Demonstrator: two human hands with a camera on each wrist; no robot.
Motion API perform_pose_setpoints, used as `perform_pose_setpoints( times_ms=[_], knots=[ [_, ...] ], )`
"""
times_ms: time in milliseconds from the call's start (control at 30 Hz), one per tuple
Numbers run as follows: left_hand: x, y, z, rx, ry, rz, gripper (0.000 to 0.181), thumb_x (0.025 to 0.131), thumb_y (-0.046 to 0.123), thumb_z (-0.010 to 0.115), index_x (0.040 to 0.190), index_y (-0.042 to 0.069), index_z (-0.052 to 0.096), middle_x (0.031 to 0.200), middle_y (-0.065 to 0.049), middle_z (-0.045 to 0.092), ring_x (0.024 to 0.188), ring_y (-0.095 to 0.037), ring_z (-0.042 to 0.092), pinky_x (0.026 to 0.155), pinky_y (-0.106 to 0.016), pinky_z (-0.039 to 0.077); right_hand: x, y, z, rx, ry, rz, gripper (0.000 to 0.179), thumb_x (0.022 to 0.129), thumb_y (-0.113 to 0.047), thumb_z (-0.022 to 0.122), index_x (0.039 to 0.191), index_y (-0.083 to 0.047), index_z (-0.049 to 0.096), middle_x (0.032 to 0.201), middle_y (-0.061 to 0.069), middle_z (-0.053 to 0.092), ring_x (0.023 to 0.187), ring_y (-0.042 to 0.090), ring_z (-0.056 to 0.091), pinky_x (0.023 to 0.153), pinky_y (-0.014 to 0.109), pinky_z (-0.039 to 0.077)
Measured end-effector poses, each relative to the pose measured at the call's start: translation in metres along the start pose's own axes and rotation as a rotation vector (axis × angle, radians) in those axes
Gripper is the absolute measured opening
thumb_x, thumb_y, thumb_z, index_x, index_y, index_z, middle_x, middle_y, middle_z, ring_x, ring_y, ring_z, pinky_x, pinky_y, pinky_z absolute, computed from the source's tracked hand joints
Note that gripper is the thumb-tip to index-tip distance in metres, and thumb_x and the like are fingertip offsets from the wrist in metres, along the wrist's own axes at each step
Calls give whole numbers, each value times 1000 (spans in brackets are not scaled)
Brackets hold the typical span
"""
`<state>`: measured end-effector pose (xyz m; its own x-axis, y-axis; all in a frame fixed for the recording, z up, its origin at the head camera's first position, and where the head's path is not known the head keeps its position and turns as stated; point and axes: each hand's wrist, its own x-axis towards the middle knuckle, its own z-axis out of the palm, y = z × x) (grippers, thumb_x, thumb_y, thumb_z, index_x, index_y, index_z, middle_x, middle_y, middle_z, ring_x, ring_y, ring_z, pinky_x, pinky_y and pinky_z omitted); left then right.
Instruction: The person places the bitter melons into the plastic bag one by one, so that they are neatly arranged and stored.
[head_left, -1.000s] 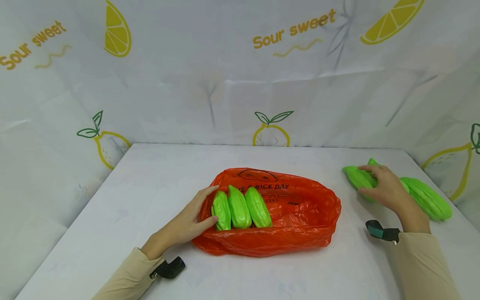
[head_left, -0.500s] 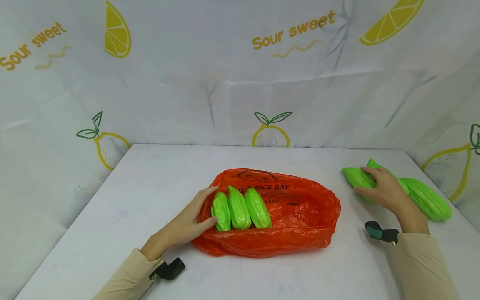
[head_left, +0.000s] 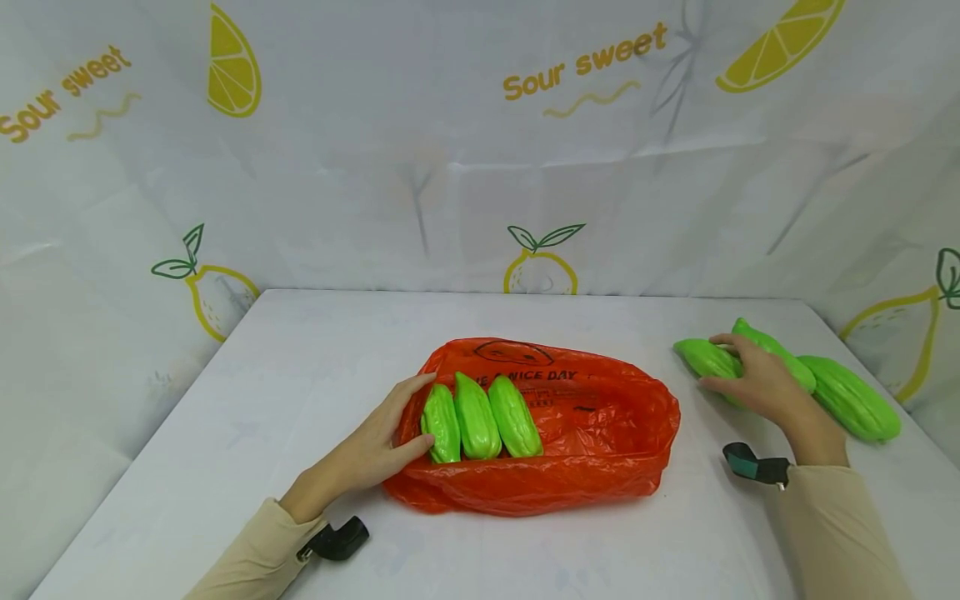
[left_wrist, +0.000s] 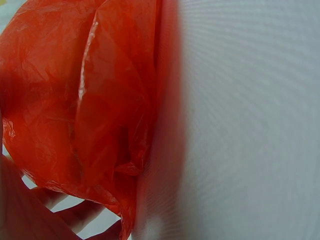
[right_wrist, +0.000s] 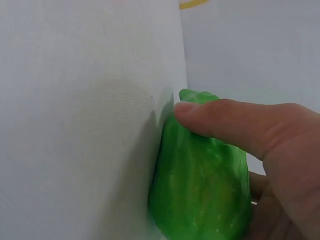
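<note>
An opened red plastic bag (head_left: pixel 607 417) with black print lies in the middle of the table in the head view. Three light-green ridged gourds (head_left: pixel 477 421) lie side by side in its left part. My left hand (head_left: pixel 371 450) grips the bag's left end, thumb over the near rim; in the left wrist view its fingers pass behind the red film. To the right, my right hand (head_left: pixel 768 387) holds another green gourd (head_left: pixel 699 357) between thumb and fingers. In the right wrist view this gourd (right_wrist: pixel 200 185) is low at the table surface, thumb across its top.
Two more green gourds lie behind and right of my right hand: one gourd (head_left: pixel 798 372) just beyond it, a larger gourd (head_left: pixel 855 400) near the right table edge. A lemon-printed cloth (head_left: pixel 360 167) hangs behind the white table (head_left: pixel 247 417).
My right hand has shifted slightly left with the gourd in its grip, leaving a little more of the other gourds visible. The left hand and the bag stay in place.
</note>
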<state>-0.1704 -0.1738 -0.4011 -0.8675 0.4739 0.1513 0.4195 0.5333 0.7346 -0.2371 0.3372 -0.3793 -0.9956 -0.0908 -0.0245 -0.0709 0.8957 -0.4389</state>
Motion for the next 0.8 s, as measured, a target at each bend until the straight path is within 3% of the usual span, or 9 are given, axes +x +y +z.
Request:
perform_pose_setpoints(
  times_ms=[467, 800],
  knots=[
    [0, -2, 0, 17, 6, 12, 72, 92, 18, 64, 154, 16, 27, 155, -6, 35, 143, -27, 37, 114, -57, 35, 0, -6, -1, -21, -18, -17, 79, 87, -30, 73, 145, 6, 34, 138, 44, 38, 118, 58, 41, 94, 75, 38],
    [0, -2, 0, 6, 0, 10, 73, 93, 18, 64, 155, 17, 26, 156, -6, 34, 144, -28, 35, 115, -58, 34, -1, -18, -8, 2, 22, -48, 82, 90, -31, 71, 147, 8, 28, 143, 42, 35, 126, 58, 36, 96, 75, 36]
  ],
)
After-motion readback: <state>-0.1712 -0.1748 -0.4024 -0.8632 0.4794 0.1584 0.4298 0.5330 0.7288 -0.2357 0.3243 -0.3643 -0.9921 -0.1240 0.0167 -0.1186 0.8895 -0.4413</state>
